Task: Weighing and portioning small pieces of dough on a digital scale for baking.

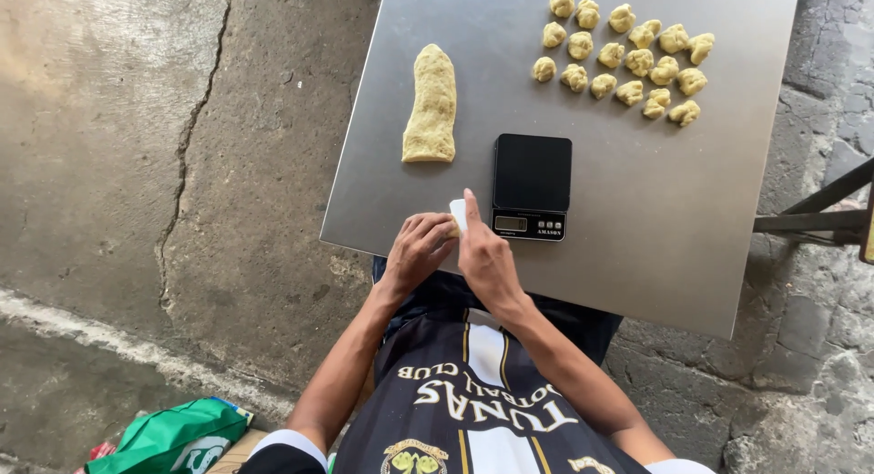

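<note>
My left hand point(417, 248) fingers pinch small dough piece point(452, 226); right hand point(485, 255) grips white scraper point(458, 212). Risk: piece drops off worktop point(637, 210) edge, too near.

shirt: short-sleeved sports jersey, mostly black with white vertical stripes and thin gold piping | sleeves: white cuffs at the ends, arms bare below | print: pale block lettering curving across the chest, plus a gold-green crest lower down | legs: dark blue jeans-type trousers | hands: no gloves, rings or watch showing
</note>
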